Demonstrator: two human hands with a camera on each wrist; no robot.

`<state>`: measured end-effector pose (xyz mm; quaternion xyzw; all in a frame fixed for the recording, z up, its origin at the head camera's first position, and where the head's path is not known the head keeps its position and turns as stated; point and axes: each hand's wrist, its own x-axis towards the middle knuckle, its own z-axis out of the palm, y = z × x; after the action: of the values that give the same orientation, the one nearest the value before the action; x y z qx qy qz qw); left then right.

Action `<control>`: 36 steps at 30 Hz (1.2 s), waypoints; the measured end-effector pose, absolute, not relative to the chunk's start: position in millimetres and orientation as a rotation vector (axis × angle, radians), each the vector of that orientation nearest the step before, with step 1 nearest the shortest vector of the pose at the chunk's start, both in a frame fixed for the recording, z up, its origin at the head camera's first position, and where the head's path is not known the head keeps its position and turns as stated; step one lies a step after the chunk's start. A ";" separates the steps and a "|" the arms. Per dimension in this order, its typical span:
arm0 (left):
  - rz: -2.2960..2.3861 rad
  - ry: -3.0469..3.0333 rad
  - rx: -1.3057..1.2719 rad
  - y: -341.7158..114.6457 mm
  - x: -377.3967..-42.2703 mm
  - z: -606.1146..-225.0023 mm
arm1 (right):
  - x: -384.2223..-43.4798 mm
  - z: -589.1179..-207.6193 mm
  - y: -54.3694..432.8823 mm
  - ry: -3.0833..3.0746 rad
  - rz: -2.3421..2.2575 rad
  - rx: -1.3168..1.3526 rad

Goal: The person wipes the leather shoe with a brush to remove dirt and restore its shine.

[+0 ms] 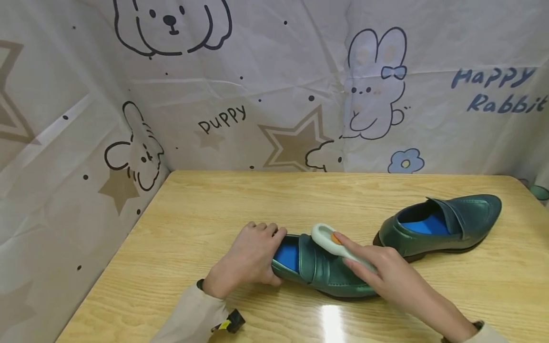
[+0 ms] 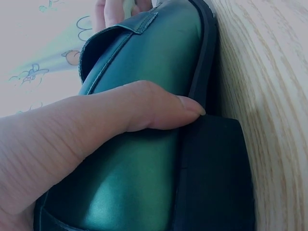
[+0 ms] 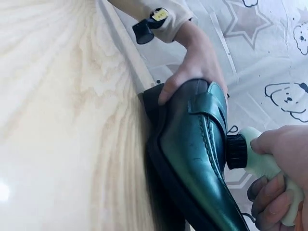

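A dark green loafer point(image 1: 309, 259) with a blue insole stands sole down on the table. My left hand point(image 1: 253, 252) grips it round the heel; in the left wrist view the thumb point(image 2: 144, 106) presses along its side, its tip by the black sole. My right hand point(image 1: 388, 269) holds a pale green shoe brush point(image 1: 320, 234) by its handle, a finger near its orange button. In the right wrist view the brush's round black bristle head point(image 3: 236, 151) is against the loafer's upper, by the strap. The toe is partly hidden behind my right hand in the head view.
The matching green loafer point(image 1: 476, 219) stands to the right and farther back, its toe pointing right. Both rest on a light wood table point(image 1: 201, 205). A printed cloth point(image 1: 274, 71) hangs behind the table and along its left side.
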<state>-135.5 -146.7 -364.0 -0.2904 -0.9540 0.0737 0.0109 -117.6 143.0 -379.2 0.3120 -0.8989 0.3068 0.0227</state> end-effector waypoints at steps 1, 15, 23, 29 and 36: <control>0.233 -2.972 -0.908 -145.9 -136.3 -363.2 | -115.2 -378.7 144.8 -2.773 0.941 0.973; 0.251 -2.936 -0.921 -141.5 -143.7 -357.4 | -97.3 -366.4 159.6 -2.808 0.843 1.162; 0.233 -2.917 -0.941 -141.2 -141.6 -363.3 | -96.8 -366.9 163.7 -2.780 0.908 1.310; 0.240 -2.924 -0.937 -145.3 -135.0 -367.3 | -94.5 -370.6 163.3 -2.741 1.025 1.420; 0.223 -2.934 -0.937 -146.6 -134.1 -366.1 | -95.3 -371.2 163.9 -2.628 1.046 1.526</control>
<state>-134.1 -146.6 -366.1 -0.3033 -0.9498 0.0722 0.0268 -95.3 163.9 -371.2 0.4744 -0.8172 0.3252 -0.0363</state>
